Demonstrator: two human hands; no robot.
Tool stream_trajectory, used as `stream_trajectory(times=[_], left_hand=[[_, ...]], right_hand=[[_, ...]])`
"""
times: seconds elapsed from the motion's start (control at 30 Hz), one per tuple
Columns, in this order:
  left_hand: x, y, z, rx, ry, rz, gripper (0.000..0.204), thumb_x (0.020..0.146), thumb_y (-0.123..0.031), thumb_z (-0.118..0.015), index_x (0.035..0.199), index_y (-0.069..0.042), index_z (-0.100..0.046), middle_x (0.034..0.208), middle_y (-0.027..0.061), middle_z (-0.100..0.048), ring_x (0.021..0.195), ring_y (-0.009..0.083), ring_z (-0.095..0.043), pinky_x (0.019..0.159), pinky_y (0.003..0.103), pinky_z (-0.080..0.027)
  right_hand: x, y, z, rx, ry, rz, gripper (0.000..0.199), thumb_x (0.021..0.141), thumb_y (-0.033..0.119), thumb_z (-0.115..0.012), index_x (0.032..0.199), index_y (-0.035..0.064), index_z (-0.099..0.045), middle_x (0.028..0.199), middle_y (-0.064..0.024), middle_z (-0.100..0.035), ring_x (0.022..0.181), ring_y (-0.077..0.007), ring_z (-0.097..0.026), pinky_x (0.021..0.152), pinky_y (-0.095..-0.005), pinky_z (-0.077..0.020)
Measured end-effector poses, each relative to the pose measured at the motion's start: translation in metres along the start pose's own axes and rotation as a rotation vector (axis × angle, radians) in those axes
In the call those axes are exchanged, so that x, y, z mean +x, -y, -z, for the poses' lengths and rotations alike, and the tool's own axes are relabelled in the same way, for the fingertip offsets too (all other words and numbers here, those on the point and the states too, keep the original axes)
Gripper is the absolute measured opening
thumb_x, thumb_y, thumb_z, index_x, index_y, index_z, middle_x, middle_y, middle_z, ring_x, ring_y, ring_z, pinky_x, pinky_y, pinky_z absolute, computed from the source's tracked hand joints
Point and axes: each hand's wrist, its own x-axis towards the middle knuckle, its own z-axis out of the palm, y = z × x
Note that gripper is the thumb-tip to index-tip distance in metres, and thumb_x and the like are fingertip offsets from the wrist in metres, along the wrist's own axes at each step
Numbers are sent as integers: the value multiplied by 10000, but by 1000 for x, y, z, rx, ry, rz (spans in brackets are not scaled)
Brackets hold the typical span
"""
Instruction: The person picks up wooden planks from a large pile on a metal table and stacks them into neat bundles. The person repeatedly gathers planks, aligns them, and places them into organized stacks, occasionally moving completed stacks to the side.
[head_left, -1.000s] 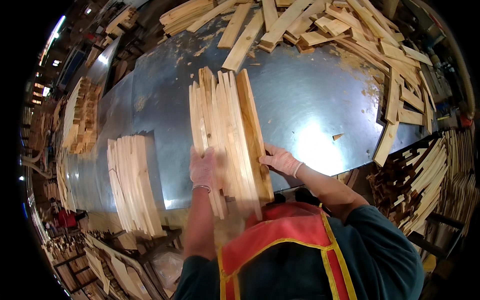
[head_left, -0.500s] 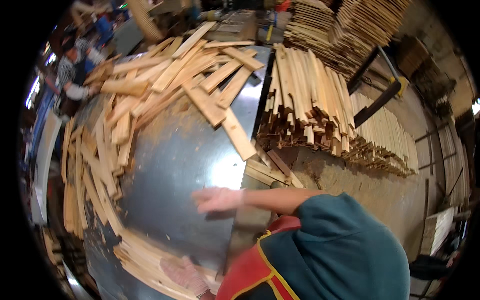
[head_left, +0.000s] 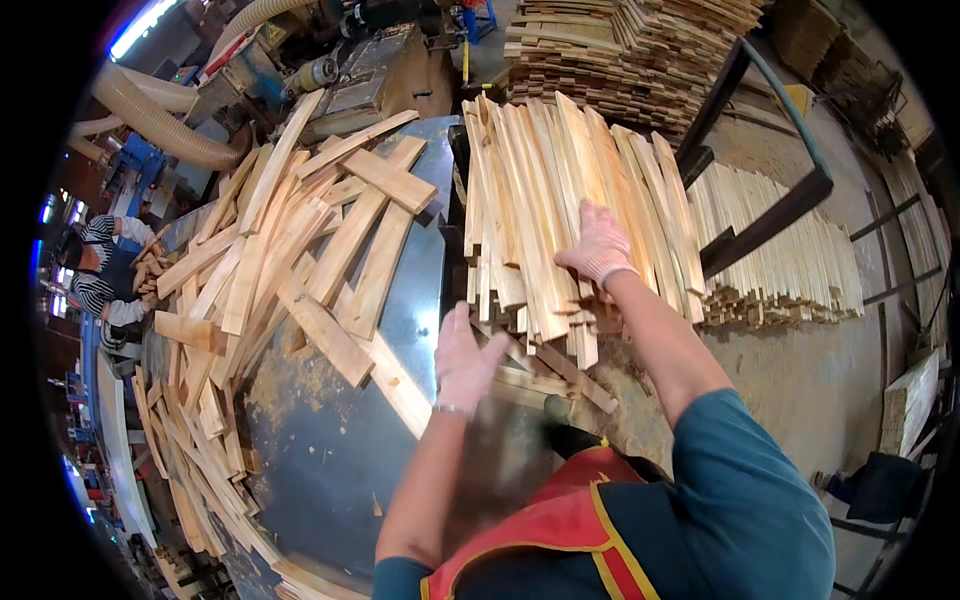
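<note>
My right hand (head_left: 602, 246), in a pale glove, lies on top of the stack of wooden slats (head_left: 540, 200) to the right of the table. Its fingers are stretched out and the thumb points off to the left. Gloved too, my left hand (head_left: 465, 366) hovers by the right edge of the metal table (head_left: 310, 480), fingers up and thumb spread, slightly blurred. Nothing shows in its grasp. A loose heap of wooden boards (head_left: 325, 335) covers much of the tabletop, and one pale board (head_left: 395, 385) ends close to my left hand.
Dark metal posts (head_left: 765, 215) stand right of the slat stack, with another row of slats (head_left: 780, 240) beyond. Offcuts (head_left: 575, 375) lie low beside the table. Tall board piles (head_left: 630, 60) and a ribbed hose (head_left: 160, 115) are at the back. A co-worker (head_left: 100, 265) stands far left.
My right hand has gone from above the metal table to the slat stack. My left hand has left the slats at the near edge and come up by the table's right edge. The view has shifted.
</note>
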Motion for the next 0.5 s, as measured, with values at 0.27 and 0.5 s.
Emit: stream_trajectory(times=[0.27,0.5], left_hand=[[167,-31,-50,-358,138,313,1127,788,-453,-838,1630,30,-264,1462,281,-596,1271,385,-659,1090,428,-516],[172,-131,-51,72,205,254,1305,772,-581,-829,1676,12,-99,1545,290,-515,1304,404,-635,1084,425,-526]], right_hand=[[12,-52,44,546,282,-106,1109,769,360,-808,1657,29,-232,1418,-308,-600,1279,-380,-634,1111,-419,-497],[38,-28,2,130,163,-99,1229,781,463,-799,1699,52,-91,1564,-297,-460,1383,-384,-543,1146,-432,-467]])
